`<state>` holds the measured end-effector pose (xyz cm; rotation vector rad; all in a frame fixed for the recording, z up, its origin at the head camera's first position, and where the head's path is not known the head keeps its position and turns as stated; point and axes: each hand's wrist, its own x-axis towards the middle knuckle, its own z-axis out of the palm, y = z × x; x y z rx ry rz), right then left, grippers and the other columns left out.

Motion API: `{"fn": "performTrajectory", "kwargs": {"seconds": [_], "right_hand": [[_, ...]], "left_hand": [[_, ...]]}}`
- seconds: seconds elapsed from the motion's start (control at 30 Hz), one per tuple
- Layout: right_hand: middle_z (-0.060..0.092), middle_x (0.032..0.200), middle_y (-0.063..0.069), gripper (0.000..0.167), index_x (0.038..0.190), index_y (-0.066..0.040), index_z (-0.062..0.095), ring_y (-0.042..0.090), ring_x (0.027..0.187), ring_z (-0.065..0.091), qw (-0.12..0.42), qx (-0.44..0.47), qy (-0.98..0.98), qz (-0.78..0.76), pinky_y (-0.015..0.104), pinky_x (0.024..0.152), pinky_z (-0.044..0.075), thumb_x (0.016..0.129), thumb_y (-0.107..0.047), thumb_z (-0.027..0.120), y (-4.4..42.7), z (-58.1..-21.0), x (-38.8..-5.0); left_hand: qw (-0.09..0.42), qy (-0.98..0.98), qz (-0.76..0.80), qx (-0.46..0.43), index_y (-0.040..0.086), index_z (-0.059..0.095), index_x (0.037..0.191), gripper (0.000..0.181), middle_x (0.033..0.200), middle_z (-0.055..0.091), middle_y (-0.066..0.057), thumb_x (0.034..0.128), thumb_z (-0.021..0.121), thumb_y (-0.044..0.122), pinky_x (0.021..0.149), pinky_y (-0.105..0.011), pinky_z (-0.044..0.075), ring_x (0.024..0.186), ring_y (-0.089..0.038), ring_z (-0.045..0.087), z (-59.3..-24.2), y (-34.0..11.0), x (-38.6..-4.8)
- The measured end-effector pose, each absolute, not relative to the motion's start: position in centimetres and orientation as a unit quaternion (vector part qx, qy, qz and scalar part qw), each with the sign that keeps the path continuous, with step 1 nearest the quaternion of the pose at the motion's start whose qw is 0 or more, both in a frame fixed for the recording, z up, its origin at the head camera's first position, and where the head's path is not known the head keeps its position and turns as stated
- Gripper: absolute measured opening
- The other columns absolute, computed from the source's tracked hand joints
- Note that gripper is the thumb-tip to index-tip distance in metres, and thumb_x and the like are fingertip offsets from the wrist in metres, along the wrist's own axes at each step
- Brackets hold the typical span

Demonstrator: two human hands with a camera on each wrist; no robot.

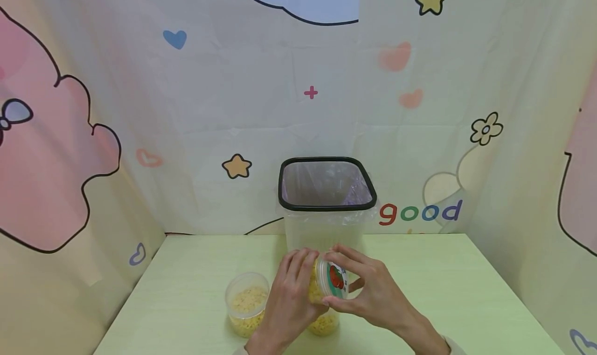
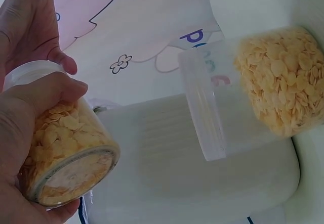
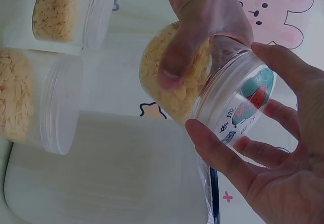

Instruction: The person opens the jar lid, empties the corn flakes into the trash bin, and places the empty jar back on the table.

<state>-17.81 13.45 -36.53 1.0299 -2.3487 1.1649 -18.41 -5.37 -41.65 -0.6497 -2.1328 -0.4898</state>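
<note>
My left hand (image 1: 291, 290) grips a clear jar of pale yellow flakes (image 3: 172, 100), its thumb and fingers wrapped round the body. The jar is tilted, its lid end toward my right hand (image 1: 378, 293). On the jar sits a clear lid (image 3: 243, 100) with a green, red and white printed label. My right hand's thumb and fingertips hold this lid by its edge. A second jar of flakes (image 1: 247, 311) stands on the table left of my left hand. Another jar (image 1: 325, 324) stands beneath the held one, partly hidden in the head view.
Behind the hands stands a pale bin (image 1: 322, 230) with a black rim and a clear plastic liner. The light green table (image 1: 420, 272) reaches back to a printed cloth wall (image 1: 261, 101), with more cloth on both sides.
</note>
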Motion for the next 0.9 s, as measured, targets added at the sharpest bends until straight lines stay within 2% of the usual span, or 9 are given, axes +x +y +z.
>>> {"fn": "performTrajectory", "kwargs": {"seconds": [0.37,0.53,0.63,0.77,0.9], "right_hand": [[0.057,0.139,0.017,0.064,0.129,-0.020,0.064,0.038,0.116,0.063,0.155,0.375,-0.826,0.391,0.016,0.061,0.057,0.069,-0.018,0.089,13.75,-36.55,-17.91],[0.056,0.140,0.018,0.066,0.129,-0.021,0.063,0.035,0.111,0.066,0.160,0.396,-0.831,0.356,0.016,0.064,0.057,0.069,-0.017,0.090,13.97,-36.41,-17.94],[0.056,0.140,0.016,0.069,0.130,-0.024,0.062,0.032,0.109,0.067,0.185,0.413,-0.838,0.304,0.023,0.072,0.060,0.067,-0.019,0.090,14.17,-36.35,-17.98],[0.055,0.141,0.010,0.070,0.131,-0.029,0.060,0.029,0.115,0.064,0.209,0.442,-0.837,0.247,0.034,0.083,0.060,0.068,-0.022,0.090,14.38,-36.38,-18.12],[0.051,0.143,0.008,0.070,0.131,-0.029,0.058,0.028,0.123,0.056,0.213,0.478,-0.821,0.231,0.040,0.087,0.059,0.069,-0.018,0.089,14.43,-36.47,-18.26]], "left_hand": [[0.409,-0.848,-0.208,-0.264,0.011,0.054,0.127,0.096,0.122,0.059,0.000,0.0440,0.097,0.032,0.098,-0.031,0.052,0.113,-0.020,0.054,-41.64,-5.50,-18.47],[0.403,-0.849,-0.214,-0.265,0.012,0.054,0.128,0.099,0.121,0.060,0.000,0.0410,0.098,0.032,0.096,-0.031,0.053,0.113,-0.019,0.054,-41.69,-5.59,-18.52],[0.396,-0.851,-0.220,-0.265,0.012,0.053,0.128,0.101,0.121,0.060,0.000,0.0399,0.098,0.032,0.096,-0.030,0.053,0.113,-0.018,0.054,-41.72,-5.69,-18.47],[0.387,-0.853,-0.230,-0.265,0.012,0.053,0.129,0.100,0.120,0.060,0.000,0.0413,0.097,0.031,0.094,-0.031,0.054,0.114,-0.018,0.054,-41.84,-5.83,-18.52],[0.388,-0.851,-0.231,-0.266,0.011,0.053,0.129,0.096,0.121,0.060,-0.001,0.0439,0.096,0.028,0.093,-0.031,0.054,0.114,-0.018,0.054,-41.88,-5.98,-18.62]]}}
